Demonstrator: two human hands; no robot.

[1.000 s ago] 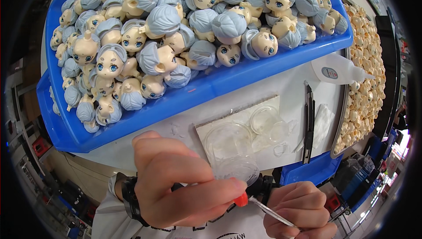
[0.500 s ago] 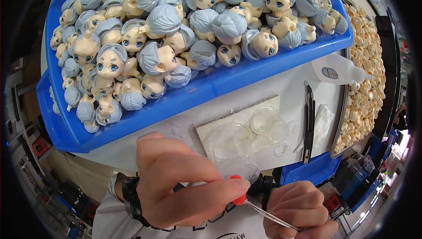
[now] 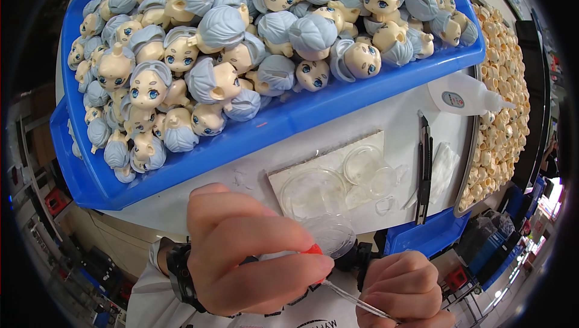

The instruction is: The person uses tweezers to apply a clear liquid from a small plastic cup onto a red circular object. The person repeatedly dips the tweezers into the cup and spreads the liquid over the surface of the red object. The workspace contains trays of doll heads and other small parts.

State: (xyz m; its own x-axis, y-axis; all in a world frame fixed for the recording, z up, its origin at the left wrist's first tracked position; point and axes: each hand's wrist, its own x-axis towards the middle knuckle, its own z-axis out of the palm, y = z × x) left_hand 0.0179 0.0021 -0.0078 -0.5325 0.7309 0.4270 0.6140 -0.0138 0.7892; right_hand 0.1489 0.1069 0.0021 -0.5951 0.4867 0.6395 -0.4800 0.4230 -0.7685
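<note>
My left hand point(image 3: 247, 246) is closed in a pinch in front of my chest. Between its thumb and forefinger a small red cap-like piece point(image 3: 313, 249) shows, mostly covered by the fingers. From beside it a slim whitish two-stranded strip point(image 3: 356, 305) slants down to my right hand point(image 3: 403, 286), whose curled fingers grip its other end; I cannot tell whether it is cord or a tool. Just beyond the left fingers sits a round clear plastic dish point(image 3: 330, 231), partly hidden. It adjoins a pale square board point(image 3: 295, 168) carrying clear round cups point(image 3: 363, 164).
A blue tray point(image 3: 289, 124) heaped with blue-haired doll heads point(image 3: 223, 26) fills the far left and middle. On the right are a black utility knife point(image 3: 424, 165), crumpled white tissue point(image 3: 444, 168), a white squeeze bottle point(image 3: 461, 96), a metal tray point(image 3: 467, 177) of beige parts and a blue bin point(image 3: 422, 234).
My right hand has moved slightly left with the whitish strip. The red piece has shifted up and left, and my left fingers now cover more of it.
</note>
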